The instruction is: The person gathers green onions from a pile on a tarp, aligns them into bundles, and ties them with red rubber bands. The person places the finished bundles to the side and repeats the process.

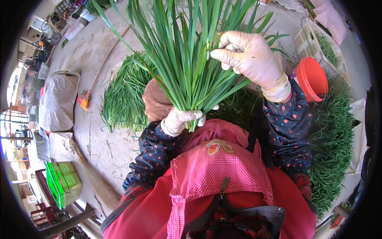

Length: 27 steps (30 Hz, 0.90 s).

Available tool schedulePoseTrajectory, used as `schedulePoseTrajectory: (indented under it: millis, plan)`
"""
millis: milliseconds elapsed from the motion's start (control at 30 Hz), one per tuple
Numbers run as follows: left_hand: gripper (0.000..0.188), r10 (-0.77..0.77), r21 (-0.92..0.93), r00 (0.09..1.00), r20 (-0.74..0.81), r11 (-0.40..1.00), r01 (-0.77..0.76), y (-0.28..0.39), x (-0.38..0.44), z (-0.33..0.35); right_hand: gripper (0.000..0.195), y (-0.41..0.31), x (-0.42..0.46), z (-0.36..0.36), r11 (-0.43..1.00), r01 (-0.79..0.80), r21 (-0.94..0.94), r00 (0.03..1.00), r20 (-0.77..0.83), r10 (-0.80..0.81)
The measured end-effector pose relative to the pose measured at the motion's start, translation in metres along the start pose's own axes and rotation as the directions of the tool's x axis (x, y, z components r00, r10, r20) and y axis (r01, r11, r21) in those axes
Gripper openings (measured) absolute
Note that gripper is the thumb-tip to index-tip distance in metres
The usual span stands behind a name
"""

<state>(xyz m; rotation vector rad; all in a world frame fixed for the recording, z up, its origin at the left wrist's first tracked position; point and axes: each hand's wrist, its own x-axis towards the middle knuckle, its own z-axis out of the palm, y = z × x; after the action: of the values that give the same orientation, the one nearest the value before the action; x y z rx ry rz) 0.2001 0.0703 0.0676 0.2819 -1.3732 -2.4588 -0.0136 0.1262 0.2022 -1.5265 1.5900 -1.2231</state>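
Note:
My left hand (182, 120), in a pale glove, is closed round the lower stems of a bunch of long flat green leaves, likely garlic chives (185, 68), fanned out upward. At the bunch's right side, my right hand (244, 56), gloved too, pinches a short piece of green leaf (215, 46) between thumb and fingers. Beyond my left hand, a pile of the same greens (128, 92) lies on the floor. A larger heap of greens (331, 143) is at my right, beside my sleeve. More leaves lie in shadow below the bunch.
An orange-red bucket (312, 79) lies tilted by the right heap, with a pale plastic crate (304, 41) behind it. At left are a broom (86, 100), a grey cloth-covered bundle (58, 101), a straw broom (95, 179) and a green crate (64, 182). Leaf scraps litter the concrete floor (98, 134).

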Motion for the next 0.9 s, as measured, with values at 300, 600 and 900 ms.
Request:
schedulePoseTrajectory:
  millis: [300, 600, 900]
  plan:
    - [0.038, 0.074, -0.036, 0.995, -0.067, 0.996, -0.077, -0.006, 0.001, 0.003, 0.017, 0.023, -0.011, 0.021, 0.929, 0.25, -0.274, 0.887, -0.319, -0.333]
    - [0.037, 0.022, 0.101, 0.99, -0.142, 0.995, -0.008, 0.01, -0.003, 0.02, 0.034, -0.022, 0.005, 0.026, 0.806, 0.492, -0.329, 0.854, 0.004, -0.52]
    - [0.036, 0.002, 0.04, 0.976, -0.218, 0.999, 0.007, 0.001, -0.002, 0.015, 0.018, -0.006, 0.026, 0.007, 0.574, 0.583, -0.574, 0.665, -0.068, -0.744]
